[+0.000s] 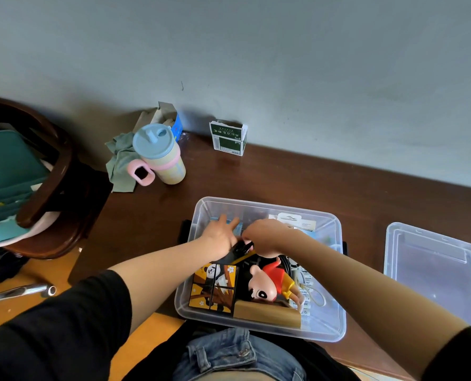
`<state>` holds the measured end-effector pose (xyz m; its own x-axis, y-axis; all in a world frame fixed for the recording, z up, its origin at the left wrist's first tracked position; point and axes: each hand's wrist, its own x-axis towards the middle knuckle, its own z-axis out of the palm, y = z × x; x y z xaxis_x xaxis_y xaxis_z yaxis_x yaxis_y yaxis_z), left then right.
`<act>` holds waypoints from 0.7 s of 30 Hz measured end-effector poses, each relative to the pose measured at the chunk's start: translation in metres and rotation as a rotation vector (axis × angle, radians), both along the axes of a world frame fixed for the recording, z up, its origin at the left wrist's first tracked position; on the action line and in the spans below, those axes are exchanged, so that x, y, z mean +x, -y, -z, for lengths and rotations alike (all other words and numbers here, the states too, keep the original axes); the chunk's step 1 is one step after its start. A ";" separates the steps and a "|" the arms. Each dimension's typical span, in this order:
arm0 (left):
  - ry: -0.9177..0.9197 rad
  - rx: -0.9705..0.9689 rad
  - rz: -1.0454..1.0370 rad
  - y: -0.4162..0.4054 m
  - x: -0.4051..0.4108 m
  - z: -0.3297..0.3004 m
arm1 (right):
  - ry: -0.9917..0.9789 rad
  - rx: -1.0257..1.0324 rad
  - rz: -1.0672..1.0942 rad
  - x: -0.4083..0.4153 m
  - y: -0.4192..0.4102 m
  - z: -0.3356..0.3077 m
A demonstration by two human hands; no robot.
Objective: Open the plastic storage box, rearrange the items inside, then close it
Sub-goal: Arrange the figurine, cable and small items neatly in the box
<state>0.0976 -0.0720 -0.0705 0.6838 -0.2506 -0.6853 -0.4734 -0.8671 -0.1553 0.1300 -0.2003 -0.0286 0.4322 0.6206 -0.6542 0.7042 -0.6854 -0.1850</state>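
The clear plastic storage box [336, 323] stands open on the brown desk, in front of me. Its clear lid [435, 268] lies flat to the right of it. Inside are a panda picture cube [213, 288], a cartoon boy figure in a red shirt [270, 284], a tan box [267, 314] and white packets [294, 221]. Both hands are inside the box at its far left. My left hand [220, 237] has its fingers spread and touches a black object [238, 250]. My right hand [261, 237] curls its fingers round the same black object from the right.
A pastel cup with a blue lid and pink handle [159, 155] stands at the back left beside a green cloth [121, 163]. A green and white carton [228, 138] stands by the wall. A dark wooden chair [50, 188] stands left of the desk.
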 end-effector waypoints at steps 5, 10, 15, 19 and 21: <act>-0.001 -0.034 -0.002 -0.003 -0.003 -0.003 | 0.032 -0.013 0.001 -0.002 -0.001 -0.002; 0.060 -0.083 -0.029 -0.010 -0.007 0.000 | 0.042 0.030 0.026 -0.005 -0.002 0.000; -0.073 -0.413 -0.414 -0.012 -0.001 -0.012 | 0.124 0.001 -0.016 -0.010 -0.006 0.006; -0.162 -0.650 -0.638 -0.016 -0.005 -0.024 | 0.155 0.069 -0.004 -0.016 -0.007 0.007; -0.190 -0.716 -0.706 -0.017 -0.012 -0.027 | 0.122 0.143 0.051 -0.020 -0.003 0.006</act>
<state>0.0860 -0.0550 -0.0433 0.7296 -0.2259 -0.6455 0.2183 -0.8176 0.5328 0.1104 -0.1976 -0.0350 0.5360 0.6787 -0.5020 0.6924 -0.6937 -0.1986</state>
